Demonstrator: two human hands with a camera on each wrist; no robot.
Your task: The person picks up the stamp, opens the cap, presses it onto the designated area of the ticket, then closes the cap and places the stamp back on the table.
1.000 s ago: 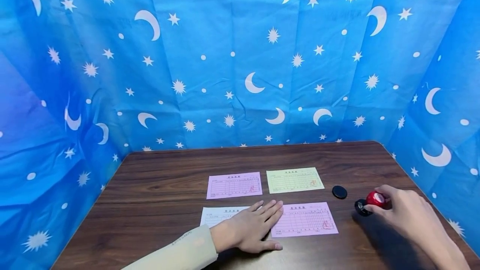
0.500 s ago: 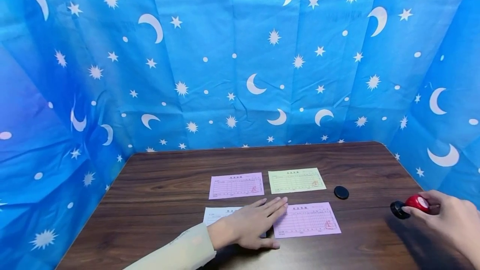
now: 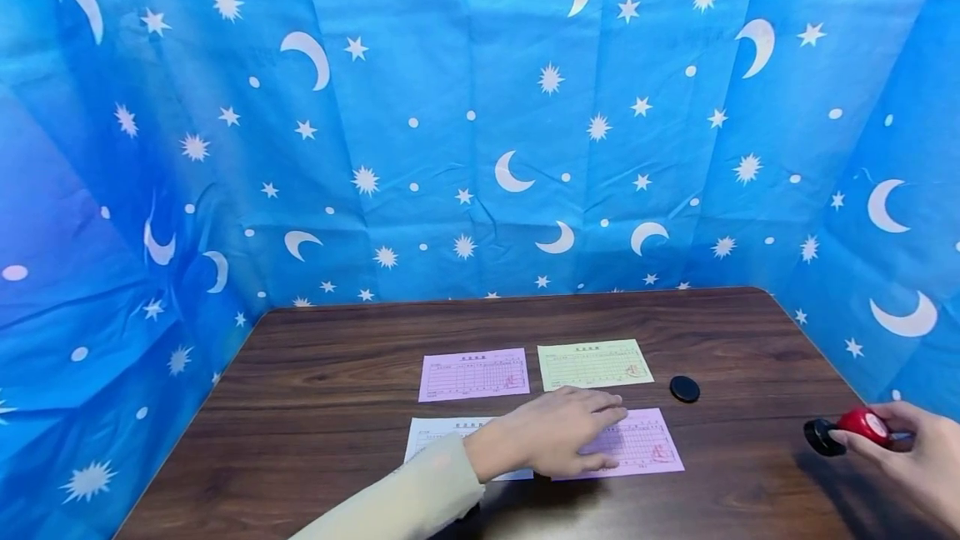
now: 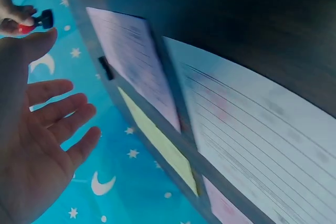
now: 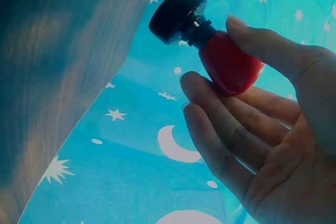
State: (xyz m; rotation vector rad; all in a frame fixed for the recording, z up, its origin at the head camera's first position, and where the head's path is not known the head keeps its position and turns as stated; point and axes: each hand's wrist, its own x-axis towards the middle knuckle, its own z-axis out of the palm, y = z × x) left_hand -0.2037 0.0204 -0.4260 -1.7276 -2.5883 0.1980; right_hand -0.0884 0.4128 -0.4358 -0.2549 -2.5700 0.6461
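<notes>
My right hand (image 3: 915, 457) pinches a stamp by its red handle between thumb and fingers, at the table's right side. The stamp (image 5: 231, 64) has a round black base, tilted and held off the table in the right wrist view. My left hand (image 3: 551, 432) hovers with spread fingers over the nearer pink form (image 3: 637, 444), covering part of it. In the left wrist view the left palm (image 4: 42, 150) shows nothing held. Beside it lies a white form (image 3: 442, 436), partly under the sleeve. Red stamp marks show on the pink form's lower right.
Farther back lie another pink form (image 3: 472, 373) and a yellow-green form (image 3: 596, 363), both with red marks. A round black lid (image 3: 685, 389) lies to their right. Blue star-and-moon cloth (image 3: 480, 132) hangs behind and beside the wooden table (image 3: 337, 332).
My right hand has carried the stamp to the right, away from the forms. My left hand has lifted off the papers and shifted right over the nearer pink form.
</notes>
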